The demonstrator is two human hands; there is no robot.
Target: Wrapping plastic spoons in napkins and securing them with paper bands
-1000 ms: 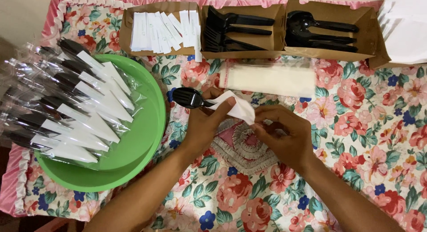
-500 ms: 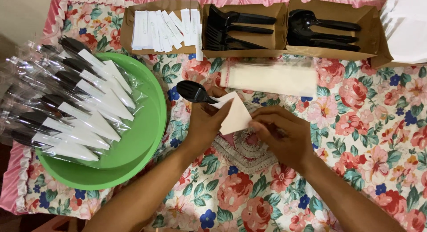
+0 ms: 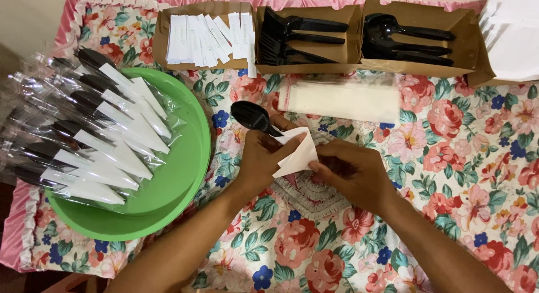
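Observation:
My left hand (image 3: 259, 159) grips a black plastic spoon (image 3: 251, 116) whose bowl sticks out up and to the left, with a white paper napkin (image 3: 296, 154) folded around its handle. My right hand (image 3: 353, 174) pinches the right edge of that napkin, fingers closed on the fold. Both hands hover over the middle of the floral tablecloth (image 3: 449, 158), just below a clear packet of white napkins (image 3: 342, 100).
A green round tray (image 3: 185, 175) at the left holds several wrapped cutlery sets (image 3: 95, 135) in clear sleeves. Along the far edge stand cardboard boxes: small white sachets (image 3: 208, 37), black forks (image 3: 297, 37), black spoons (image 3: 410, 37). A white stack (image 3: 514, 37) sits far right.
The spoon and napkin have lifted slightly toward the far side. The napkin went from lying loose to being folded into a triangle around the handle, with my right hand closing on it.

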